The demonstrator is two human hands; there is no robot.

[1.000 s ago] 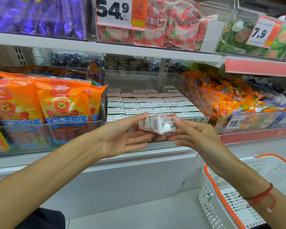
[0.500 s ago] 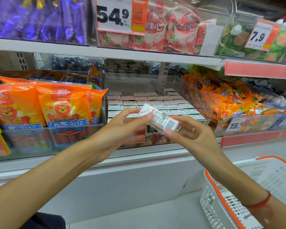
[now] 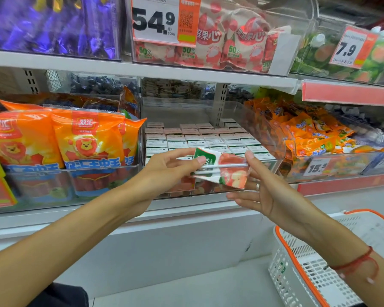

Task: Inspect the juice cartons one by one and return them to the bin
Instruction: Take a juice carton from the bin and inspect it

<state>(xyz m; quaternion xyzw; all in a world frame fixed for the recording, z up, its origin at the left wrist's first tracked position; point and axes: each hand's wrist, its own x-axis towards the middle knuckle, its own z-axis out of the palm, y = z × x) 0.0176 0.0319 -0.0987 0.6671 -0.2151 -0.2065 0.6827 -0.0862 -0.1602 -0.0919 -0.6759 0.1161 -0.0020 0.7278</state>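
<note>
Fingers (image 3: 200, 161) of both hands pinch one carton (image 3: 222, 168) by its ends, in front of the bin (image 3: 264, 134).

The left hand (image 3: 164, 171) pinches the green end at 9 o'clock; the right hand (image 3: 266, 191) grips the red end at 3 o'clock with thumb and forefinger, remaining fingers spread loose. Holding by the ends leaves the printed face and straw exposed, presumably for inspection. The carton is tilted, clear of the rows of cartons (image 3: 204, 140) at 12 o'clock. A basket (image 3: 302, 273) sits at 5 o'clock.
</note>
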